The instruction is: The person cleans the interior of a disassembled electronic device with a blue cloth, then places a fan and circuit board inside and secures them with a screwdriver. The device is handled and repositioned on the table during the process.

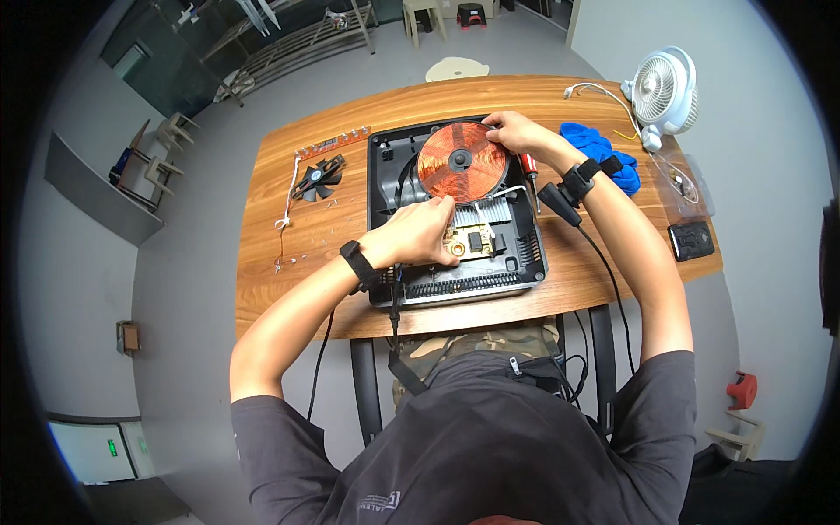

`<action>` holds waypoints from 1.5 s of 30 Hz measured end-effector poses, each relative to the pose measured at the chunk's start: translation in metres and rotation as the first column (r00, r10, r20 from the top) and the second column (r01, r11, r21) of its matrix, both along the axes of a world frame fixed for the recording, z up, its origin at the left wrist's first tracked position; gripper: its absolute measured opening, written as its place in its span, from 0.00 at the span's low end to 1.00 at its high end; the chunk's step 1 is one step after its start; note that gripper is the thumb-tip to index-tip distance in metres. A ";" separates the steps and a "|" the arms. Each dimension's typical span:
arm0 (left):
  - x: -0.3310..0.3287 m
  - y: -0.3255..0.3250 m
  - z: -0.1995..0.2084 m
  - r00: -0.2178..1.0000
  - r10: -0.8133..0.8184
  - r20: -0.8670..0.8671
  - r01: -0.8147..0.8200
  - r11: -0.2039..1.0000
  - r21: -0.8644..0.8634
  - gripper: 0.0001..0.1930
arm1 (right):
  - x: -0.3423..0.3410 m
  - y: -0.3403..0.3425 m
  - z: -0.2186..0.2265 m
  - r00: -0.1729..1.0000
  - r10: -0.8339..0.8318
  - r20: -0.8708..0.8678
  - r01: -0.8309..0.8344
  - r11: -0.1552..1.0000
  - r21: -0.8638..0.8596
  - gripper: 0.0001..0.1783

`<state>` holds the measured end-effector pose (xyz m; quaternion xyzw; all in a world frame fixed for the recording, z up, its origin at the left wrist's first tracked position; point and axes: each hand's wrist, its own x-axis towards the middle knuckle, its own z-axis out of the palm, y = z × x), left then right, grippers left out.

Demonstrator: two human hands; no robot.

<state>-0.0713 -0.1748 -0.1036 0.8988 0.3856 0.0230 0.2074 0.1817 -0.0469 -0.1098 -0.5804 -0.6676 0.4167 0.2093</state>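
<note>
Your left grip (418, 234) spreads over the circuit board (477, 246), thumb near its close edge and fingertips by the lower rim of the copper coil disc (444, 173), though you cannot tell from here whether it pinches anything. Your right grip (518, 136) has its fingertips at the disc's upper right rim, how firmly closed you cannot tell. The disc lies in the far part of the open black housing (382, 206) on your table (262, 297), just beyond the board.
</note>
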 end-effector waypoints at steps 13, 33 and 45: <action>-0.006 -0.003 -0.009 1.000 0.005 -0.011 -0.005 0.998 0.066 0.33 | 0.004 0.003 -0.027 0.971 0.037 0.237 -0.075 0.985 0.155 0.27; -0.043 0.006 0.013 0.992 -0.080 0.102 0.083 0.996 -0.026 0.17 | 0.064 0.025 -0.033 0.939 -0.123 0.322 0.000 0.934 0.356 0.24; -0.221 0.030 0.029 0.872 0.486 0.049 -0.489 0.869 0.071 0.07 | 0.062 0.034 -0.065 0.804 -0.132 0.580 -0.032 0.964 0.263 0.41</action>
